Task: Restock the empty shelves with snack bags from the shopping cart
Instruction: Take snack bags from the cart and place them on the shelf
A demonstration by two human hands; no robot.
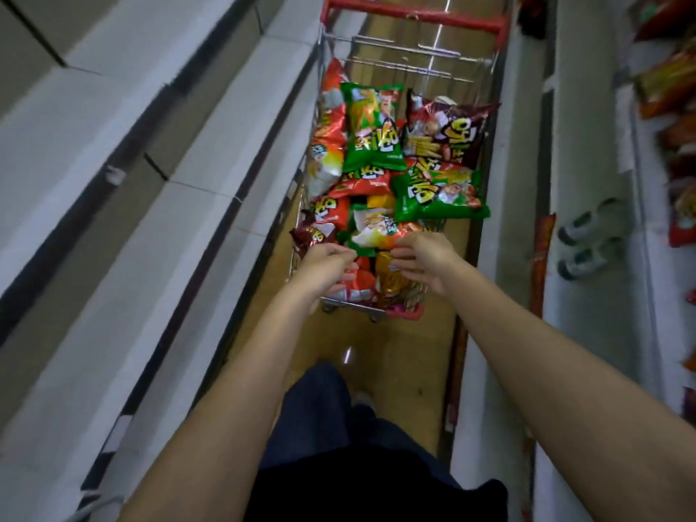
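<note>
Narrow store aisle, tan floor point(410, 356), empty white shelves point(124, 190) running along the left, stocked shelves point(670, 107) on the right. Cart point(414, 16) with red handle stands ahead in the aisle, piled with snack bags: green bag point(371, 126), maroon bag point(448, 133), second green bag point(440, 194), red bags point(327, 122) along the left side.

Both arms reach into the near end of the cart. Left hand point(325, 269) has fingers curled in over a red-white bag point(357, 286), touching it; looks like a pinch starting, but a closed grip cannot be confirmed. Right hand point(425, 261) has fingers bent and spread over a yellow bag point(391, 276); whether it holds it cannot be told, blur hides the contact.

Step in hand, by judgement: picking bags from the near pile. Best done by gripping a bag's top seam or edge, not squeezing the puffed middle, lifting straight up so neighbours do not slide out, then turning left to the bare shelves.

In the way: the cart's wire rim point(350, 305) just below the wrists, loosely stacked bags that overlap and may drag along. Two bottles point(587, 239) lie low on the right shelf, well apart from the hands. Person's dark trousers point(320, 416) show below
</note>
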